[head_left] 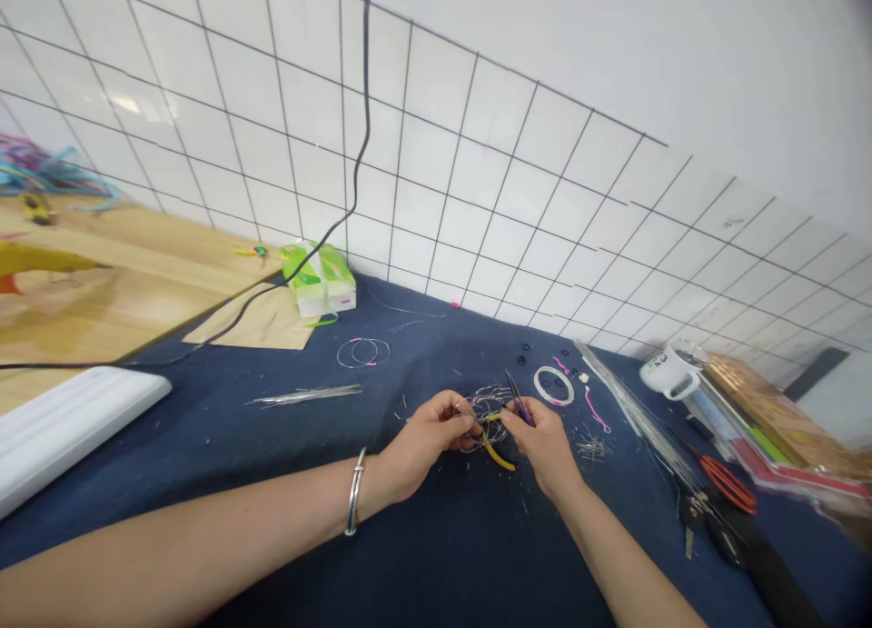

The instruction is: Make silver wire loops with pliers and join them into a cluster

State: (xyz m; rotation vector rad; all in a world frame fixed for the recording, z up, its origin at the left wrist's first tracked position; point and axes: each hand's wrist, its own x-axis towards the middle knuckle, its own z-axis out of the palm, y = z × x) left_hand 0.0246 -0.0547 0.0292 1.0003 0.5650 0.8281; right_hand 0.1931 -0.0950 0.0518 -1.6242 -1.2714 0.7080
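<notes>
In the head view my left hand (436, 433) is closed, its thumb and fingers pinching a tangle of thin silver wire (487, 399). My right hand (545, 442) is closed at the tangle's other side. Out of its grip points a slim, dark tool with a sharp tip and a purplish part (520, 404); its exact kind is too small to tell. Between the hands, a curved yellow handle (499, 453) shows below the wire, and the rest of it is hidden. Right of the wire lies a white ring of tape (553, 385).
Straight wires (306, 396) and wire loops (363, 352) lie left on the dark blue cloth (327, 492). Wire clippings (594, 447) and pink twisted pieces (598, 412) lie right. Farther right are long wires (627, 405), orange-handled scissors (728, 484), keys (690, 519) and a white mug (671, 372). A tissue pack (320, 283) stands behind.
</notes>
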